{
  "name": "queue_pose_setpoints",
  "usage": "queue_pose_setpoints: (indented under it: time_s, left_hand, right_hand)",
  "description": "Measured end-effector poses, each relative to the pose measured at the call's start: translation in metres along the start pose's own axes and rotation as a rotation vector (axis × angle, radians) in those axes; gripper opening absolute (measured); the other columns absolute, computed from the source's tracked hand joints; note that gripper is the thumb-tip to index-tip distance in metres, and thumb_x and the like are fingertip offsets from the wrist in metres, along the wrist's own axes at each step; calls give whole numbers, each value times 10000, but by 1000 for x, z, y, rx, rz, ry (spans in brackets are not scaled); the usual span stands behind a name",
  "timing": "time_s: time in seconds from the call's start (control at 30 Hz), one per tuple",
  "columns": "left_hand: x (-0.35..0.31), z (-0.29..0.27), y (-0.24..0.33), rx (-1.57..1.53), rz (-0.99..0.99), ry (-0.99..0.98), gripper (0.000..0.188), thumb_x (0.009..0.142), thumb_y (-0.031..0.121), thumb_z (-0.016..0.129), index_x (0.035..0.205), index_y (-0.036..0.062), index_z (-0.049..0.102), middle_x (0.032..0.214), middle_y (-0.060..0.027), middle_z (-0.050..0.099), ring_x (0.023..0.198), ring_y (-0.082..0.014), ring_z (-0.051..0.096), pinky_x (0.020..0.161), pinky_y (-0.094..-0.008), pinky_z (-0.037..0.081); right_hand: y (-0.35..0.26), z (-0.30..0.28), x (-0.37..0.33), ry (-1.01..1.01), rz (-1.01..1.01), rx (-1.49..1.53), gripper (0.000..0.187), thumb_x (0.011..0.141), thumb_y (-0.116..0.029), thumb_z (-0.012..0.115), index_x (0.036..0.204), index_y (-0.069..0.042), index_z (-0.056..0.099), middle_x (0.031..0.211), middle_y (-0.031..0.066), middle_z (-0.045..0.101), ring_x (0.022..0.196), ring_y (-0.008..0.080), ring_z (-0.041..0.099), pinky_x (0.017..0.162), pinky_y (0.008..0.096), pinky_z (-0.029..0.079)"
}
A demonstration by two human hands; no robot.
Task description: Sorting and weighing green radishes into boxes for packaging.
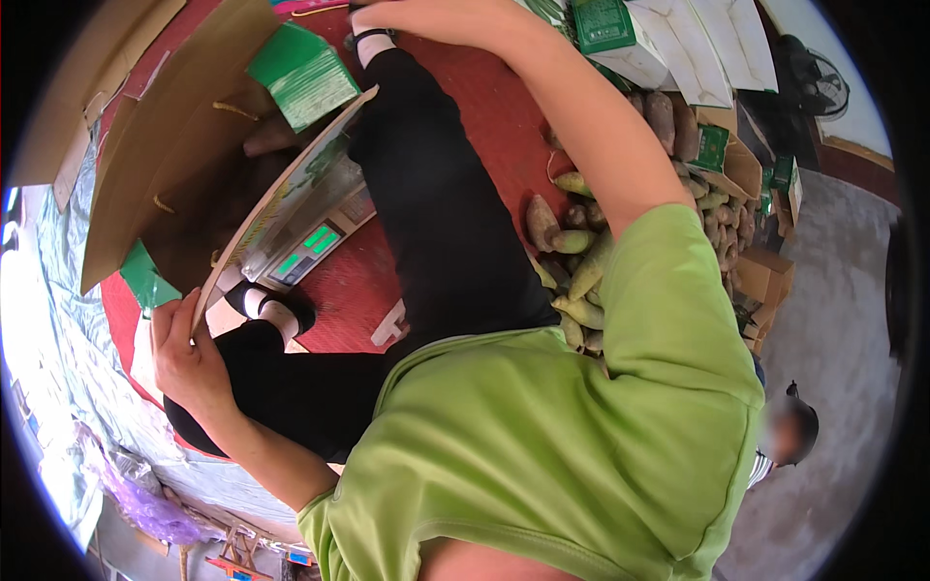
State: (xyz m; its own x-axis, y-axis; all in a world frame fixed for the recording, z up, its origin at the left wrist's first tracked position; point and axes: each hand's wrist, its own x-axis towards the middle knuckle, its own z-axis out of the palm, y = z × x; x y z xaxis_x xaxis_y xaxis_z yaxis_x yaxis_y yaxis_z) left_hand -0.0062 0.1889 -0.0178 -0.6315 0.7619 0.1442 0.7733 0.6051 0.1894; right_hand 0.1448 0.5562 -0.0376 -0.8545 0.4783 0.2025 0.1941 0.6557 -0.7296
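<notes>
cardboard box (165, 150) stands open at the front left, its near wall leaning beside your right leg. your left hand (189, 363) has its fingers closed around the lower corner of that wall's rim, thumb on one face and the rest curled over the other. your right hand (376, 14) is at the top edge of the view, just beside your right foot; its fingers are mostly cut off, so you cannot tell how far open they are or whether they hold anything. a green carton (305, 82) sits at the box's far end. a scale (315, 244) with lit green displays rests on the red mat (484, 116), and roots (587, 271) lie piled to your right.
</notes>
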Motion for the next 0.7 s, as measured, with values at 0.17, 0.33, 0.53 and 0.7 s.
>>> queue_pose_setpoints:
  time_s: [0.17,0.33,0.53,0.7]
  left_hand:
    - [-4,-2,-5,23,18,20,158,814,99,659,961,114,716,864,-24,605,778,-209,622,652,-322,485]
    - [2,8,-4,53,64,57,129,840,146,661,950,118,722,852,-23,613,739,-202,629,627,-316,482]
    - [-3,0,-2,96,27,68,137,832,133,659,952,114,723,869,-27,622,754,-208,633,642,-323,486]
    - [-2,5,-2,1,57,111,221,751,7,650,949,81,715,873,-69,617,810,-242,626,697,-327,489]
  right_hand:
    - [118,-5,-145,-119,475,-315,402,806,-224,684,1156,-43,603,1101,166,659,1007,292,636,867,365,499]
    - [211,27,-331,-206,891,-406,459,746,-285,712,1110,-21,620,1028,221,651,1010,383,608,855,425,483]
    - [203,65,-403,-167,1265,-346,628,710,-356,741,1207,-23,550,1129,207,631,1081,366,585,899,428,471]
    - [220,95,-413,-217,1352,-377,768,685,-424,741,1276,-9,480,1215,227,588,1164,368,545,967,427,439]
